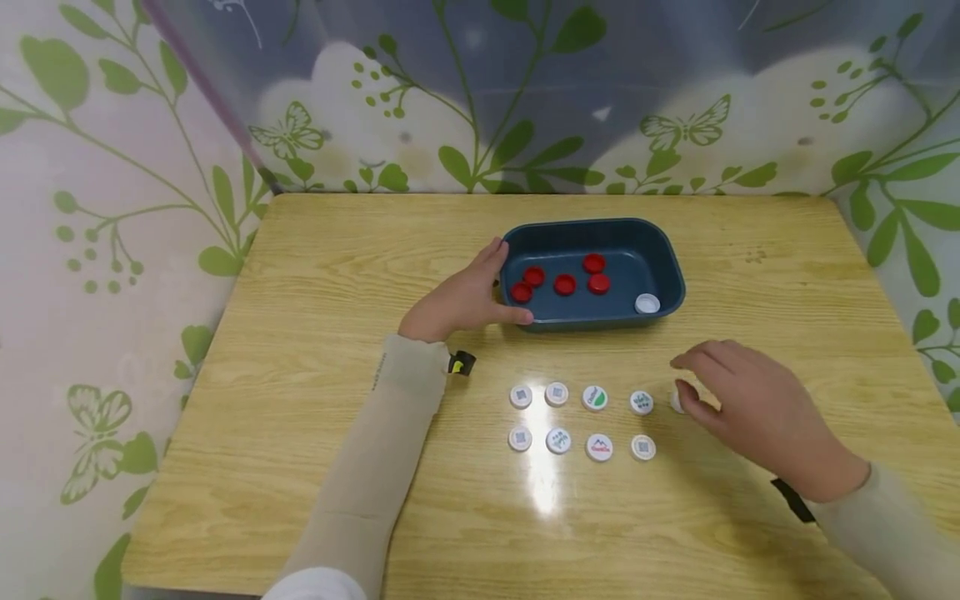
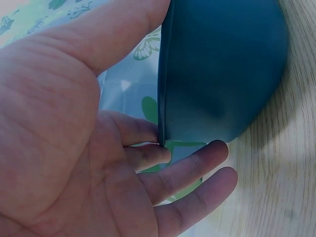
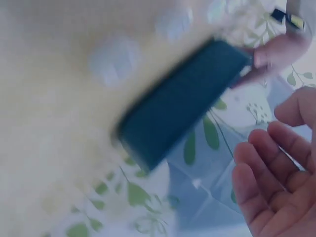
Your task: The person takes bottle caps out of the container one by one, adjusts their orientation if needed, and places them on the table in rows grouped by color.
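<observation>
Shows in the head view alone the inside of the dark blue basin, with five red caps about its left and middle and a single white cap in the near right corner. Shows in the left wrist view the basin's outer wall, seen close beside the palm and fingers of the left hand. Shows in the right wrist view, with much blur, the palm side of the right hand.

Sits, basin and all, on the far part of a wood-grain worktop. Continues nearer with two rows of white caps, most with printed tops, and a bright glare between them. Stands behind, a wall printed with green leaves and butterflies.

Grips the basin's left end with the left hand, thumb at the near rim, fingers toward the far side. Angles the right hand in from the near right, thumb and fingers apart, beside a partly hidden cap at the far row's right end; cannot tell whether touching. Wears beige sleeves on both arms.
</observation>
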A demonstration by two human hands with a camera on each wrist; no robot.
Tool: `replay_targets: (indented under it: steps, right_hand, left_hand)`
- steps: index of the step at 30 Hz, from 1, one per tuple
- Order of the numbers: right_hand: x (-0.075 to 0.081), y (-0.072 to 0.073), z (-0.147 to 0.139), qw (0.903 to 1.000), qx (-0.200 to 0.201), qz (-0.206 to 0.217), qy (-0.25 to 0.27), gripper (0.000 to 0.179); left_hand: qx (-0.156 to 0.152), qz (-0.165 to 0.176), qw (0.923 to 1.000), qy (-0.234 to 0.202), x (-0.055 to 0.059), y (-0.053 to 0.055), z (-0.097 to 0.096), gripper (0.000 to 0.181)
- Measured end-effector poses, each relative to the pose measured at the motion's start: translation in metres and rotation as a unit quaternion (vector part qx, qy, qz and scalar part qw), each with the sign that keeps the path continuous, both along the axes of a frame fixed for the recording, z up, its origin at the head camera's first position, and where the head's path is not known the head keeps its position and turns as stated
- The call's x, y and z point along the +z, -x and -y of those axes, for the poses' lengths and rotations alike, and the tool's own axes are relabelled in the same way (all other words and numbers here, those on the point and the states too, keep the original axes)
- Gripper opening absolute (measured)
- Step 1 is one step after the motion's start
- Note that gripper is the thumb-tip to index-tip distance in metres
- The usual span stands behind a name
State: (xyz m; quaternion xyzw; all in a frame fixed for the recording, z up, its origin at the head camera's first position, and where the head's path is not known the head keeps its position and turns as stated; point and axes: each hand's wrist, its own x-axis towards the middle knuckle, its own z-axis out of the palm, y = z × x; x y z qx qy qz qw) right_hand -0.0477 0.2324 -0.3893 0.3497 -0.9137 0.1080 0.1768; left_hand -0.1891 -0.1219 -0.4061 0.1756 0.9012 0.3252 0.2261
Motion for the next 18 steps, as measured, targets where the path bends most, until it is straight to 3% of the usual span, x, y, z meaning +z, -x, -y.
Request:
replay_targets:
  steps: [3,5,8,13,18]
  right_hand:
    - [0.02,0.027,0.006,0.9995,-0.013,0.019,-0.02,0.027]
    - [0.032,0.047,0.014,0.997,-0.022,0.06,-0.044,0.027]
    - [0.047,0.081,0.03,0.9851,-0.036,0.136,-0.098,0.035]
    - [0.062,0.136,0.054,0.9487,-0.054,0.234,-0.205,0.04]
    - [0.054,0.177,0.067,0.9103,-0.055,0.281,-0.299,0.035]
  left_hand:
    - [0.001,-0.003,1.0,0.005,0.0,0.0,0.004,0.124]
    - [0.001,-0.007,1.0,0.006,0.001,0.0,0.006,0.123]
    - [0.001,-0.01,0.9999,0.003,0.0,0.001,0.008,0.123]
    - [-0.006,-0.004,1.0,-0.003,-0.004,0.002,0.009,0.122]
    - [-0.002,-0.009,0.9999,-0.008,-0.004,0.001,0.009,0.121]
